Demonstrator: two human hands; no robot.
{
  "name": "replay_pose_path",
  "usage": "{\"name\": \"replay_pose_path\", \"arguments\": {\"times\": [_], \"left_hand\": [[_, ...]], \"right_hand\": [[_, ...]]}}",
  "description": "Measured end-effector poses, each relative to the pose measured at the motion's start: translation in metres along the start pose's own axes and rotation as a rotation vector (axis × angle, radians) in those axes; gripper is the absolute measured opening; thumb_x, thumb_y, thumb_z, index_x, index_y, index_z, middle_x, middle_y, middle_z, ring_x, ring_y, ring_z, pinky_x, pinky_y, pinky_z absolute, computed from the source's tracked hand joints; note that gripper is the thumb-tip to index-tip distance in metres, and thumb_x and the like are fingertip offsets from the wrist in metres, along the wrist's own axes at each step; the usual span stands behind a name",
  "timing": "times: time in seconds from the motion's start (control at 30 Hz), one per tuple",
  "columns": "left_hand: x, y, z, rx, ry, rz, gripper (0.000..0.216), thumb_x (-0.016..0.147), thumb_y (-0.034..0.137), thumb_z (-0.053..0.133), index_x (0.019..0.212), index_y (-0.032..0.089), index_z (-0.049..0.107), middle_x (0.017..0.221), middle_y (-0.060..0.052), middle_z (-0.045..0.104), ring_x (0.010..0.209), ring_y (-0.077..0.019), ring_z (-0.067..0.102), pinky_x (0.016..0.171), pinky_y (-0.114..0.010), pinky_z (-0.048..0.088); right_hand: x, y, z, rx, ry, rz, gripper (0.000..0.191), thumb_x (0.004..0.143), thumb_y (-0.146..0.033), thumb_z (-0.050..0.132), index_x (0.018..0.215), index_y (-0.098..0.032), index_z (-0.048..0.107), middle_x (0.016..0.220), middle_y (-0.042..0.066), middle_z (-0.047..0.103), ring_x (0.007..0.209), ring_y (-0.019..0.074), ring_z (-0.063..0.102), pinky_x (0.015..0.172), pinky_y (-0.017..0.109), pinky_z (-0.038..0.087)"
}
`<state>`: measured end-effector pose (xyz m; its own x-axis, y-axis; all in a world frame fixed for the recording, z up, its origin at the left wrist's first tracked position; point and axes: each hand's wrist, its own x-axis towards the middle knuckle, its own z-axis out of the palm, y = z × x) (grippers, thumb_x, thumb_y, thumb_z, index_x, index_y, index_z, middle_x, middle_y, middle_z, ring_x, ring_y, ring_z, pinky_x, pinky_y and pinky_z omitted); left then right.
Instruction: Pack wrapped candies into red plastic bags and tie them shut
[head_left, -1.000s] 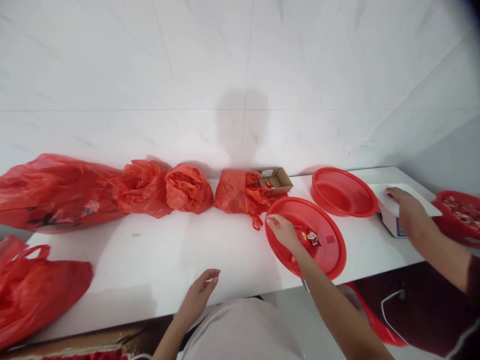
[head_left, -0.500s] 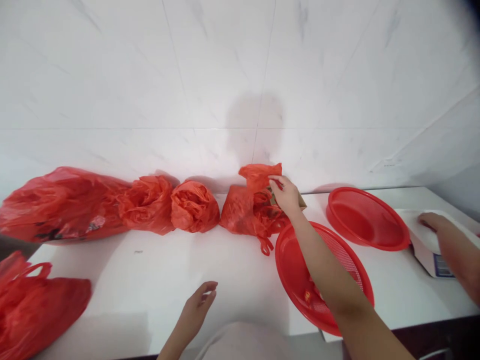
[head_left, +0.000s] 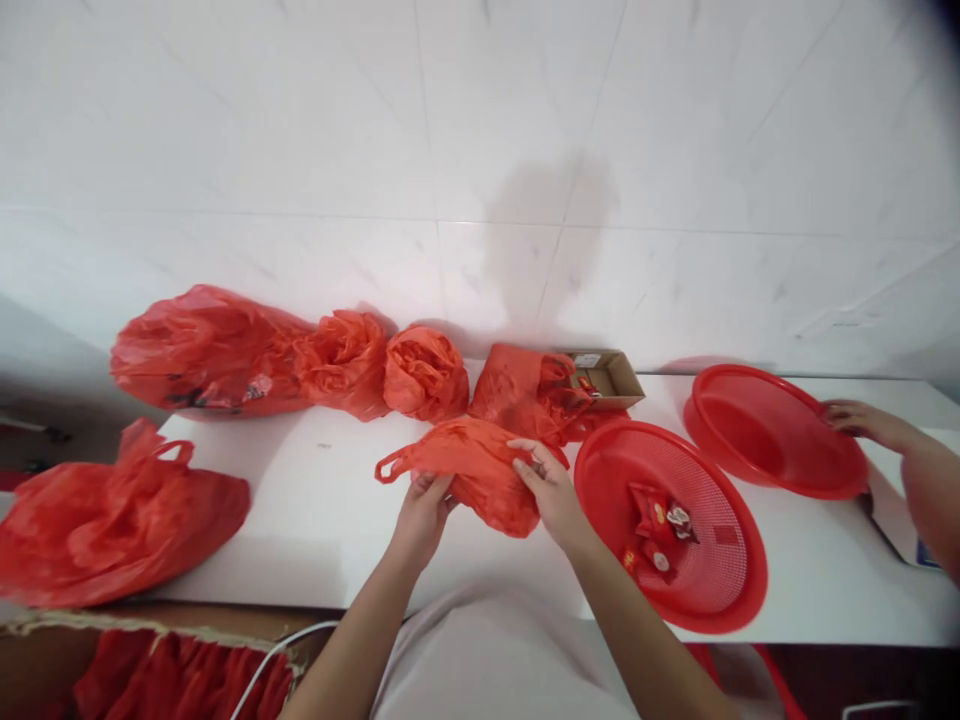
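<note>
Above the white table, a red plastic bag (head_left: pixel 480 470) is held between my two hands, with one handle loop sticking out to the left. My left hand (head_left: pixel 425 505) pinches its near left edge. The fingers of my right hand (head_left: pixel 541 485) are closed on its right side. Just right of my right hand sits a red mesh basket (head_left: pixel 727 590) with several small red wrapped packets (head_left: pixel 654 512) in it. Behind the bag, a slumped pile of red bags (head_left: pixel 517 390) leans by an open cardboard box (head_left: pixel 619 382).
Several bunched red bags (head_left: pixel 425 372) line the wall to the left. Another full red bag (head_left: pixel 127 520) lies at the left edge. A red basin (head_left: pixel 772 430) stands beside a white scale (head_left: pixel 892 490), touched by another person's hand (head_left: pixel 862 420). Below is a carton of red bags (head_left: pixel 187 670).
My right hand has brought a red bag from the pile toward me, and my left hand now grips it too. The other person's hand has moved from the scale to the basin's rim.
</note>
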<state>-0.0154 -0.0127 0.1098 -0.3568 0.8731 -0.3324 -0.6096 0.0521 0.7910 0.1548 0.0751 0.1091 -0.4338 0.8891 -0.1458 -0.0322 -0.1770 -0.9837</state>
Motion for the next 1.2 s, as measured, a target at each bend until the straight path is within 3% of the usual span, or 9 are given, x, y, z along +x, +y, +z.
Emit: {"name": "replay_pose_path", "arguments": {"times": [0.2,0.4,0.5,0.63,0.73,0.83,0.93,1.03,1.2], "left_hand": [[-0.022,0.000,-0.013,0.095,0.040,0.099,0.032,0.077,0.042,0.071,0.091,0.014,0.070,0.097,-0.008,0.072,0.093,-0.0213,0.065,0.086,-0.036,0.051],[-0.035,-0.003,-0.036,0.612,0.139,0.386,0.025,0.085,0.040,0.060,0.086,0.016,0.067,0.085,-0.004,0.068,0.083,-0.0183,0.061,0.077,-0.030,0.049],[-0.039,-0.003,-0.043,0.963,0.024,0.571,0.019,0.089,0.028,0.053,0.079,0.018,0.066,0.080,-0.003,0.064,0.076,-0.0163,0.058,0.070,-0.028,0.047],[-0.046,-0.012,-0.037,1.145,-0.184,0.663,0.024,0.091,0.019,0.044,0.093,0.021,0.068,0.091,-0.007,0.063,0.084,-0.0179,0.059,0.075,-0.030,0.048],[-0.054,-0.019,-0.029,1.115,-0.308,0.575,0.025,0.090,0.025,0.052,0.110,0.024,0.067,0.111,-0.010,0.061,0.102,-0.0214,0.057,0.089,-0.036,0.048],[-0.059,-0.018,-0.024,0.945,-0.367,0.364,0.031,0.083,0.036,0.063,0.111,0.025,0.068,0.124,-0.011,0.056,0.117,-0.0250,0.053,0.101,-0.039,0.043],[-0.056,-0.018,-0.020,0.737,-0.246,0.193,0.031,0.085,0.045,0.058,0.099,0.022,0.072,0.116,-0.010,0.063,0.112,-0.0261,0.057,0.098,-0.039,0.045],[-0.045,-0.022,-0.020,0.646,-0.075,0.106,0.032,0.080,0.049,0.061,0.087,0.020,0.073,0.098,-0.009,0.069,0.097,-0.0259,0.062,0.090,-0.039,0.047],[-0.030,-0.022,-0.045,0.532,0.154,0.048,0.036,0.071,0.053,0.065,0.069,0.017,0.064,0.075,-0.005,0.066,0.080,-0.0210,0.062,0.081,-0.035,0.048]], "right_hand": [[-0.005,0.020,-0.023,-0.037,0.362,-0.078,0.033,0.084,-0.044,0.057,0.111,-0.026,0.059,0.088,0.002,0.060,0.075,0.0168,0.055,0.067,0.029,0.047],[-0.006,0.032,-0.031,-0.073,0.448,-0.076,0.031,0.079,-0.041,0.058,0.104,-0.022,0.058,0.099,0.006,0.060,0.084,0.0181,0.058,0.074,0.034,0.051],[-0.013,0.022,-0.023,-0.126,0.364,-0.070,0.030,0.079,-0.044,0.060,0.098,-0.022,0.059,0.098,0.006,0.062,0.084,0.0172,0.060,0.078,0.034,0.052],[-0.022,0.008,0.008,-0.019,-0.033,0.143,0.036,0.078,-0.051,0.059,0.100,-0.022,0.057,0.092,0.005,0.065,0.073,0.0178,0.063,0.061,0.033,0.054],[-0.027,0.008,0.029,0.006,-0.230,0.147,0.031,0.074,-0.043,0.066,0.095,-0.021,0.058,0.087,0.003,0.066,0.071,0.0171,0.062,0.059,0.029,0.052],[-0.032,0.013,0.038,-0.029,-0.175,0.013,0.018,0.076,-0.036,0.064,0.080,-0.019,0.059,0.079,0.001,0.064,0.068,0.0143,0.058,0.061,0.026,0.048],[-0.040,0.017,0.043,-0.151,-0.124,-0.108,0.016,0.078,-0.034,0.062,0.080,-0.019,0.062,0.075,0.001,0.064,0.067,0.0149,0.057,0.062,0.027,0.047],[-0.044,0.019,0.048,-0.241,-0.184,-0.184,0.015,0.080,-0.033,0.060,0.085,-0.020,0.068,0.082,0.002,0.067,0.076,0.0177,0.061,0.071,0.030,0.048],[-0.033,0.013,0.035,-0.085,-0.035,-0.079,0.014,0.078,-0.034,0.061,0.077,-0.022,0.068,0.075,0.002,0.067,0.070,0.0183,0.059,0.066,0.032,0.049]]}}
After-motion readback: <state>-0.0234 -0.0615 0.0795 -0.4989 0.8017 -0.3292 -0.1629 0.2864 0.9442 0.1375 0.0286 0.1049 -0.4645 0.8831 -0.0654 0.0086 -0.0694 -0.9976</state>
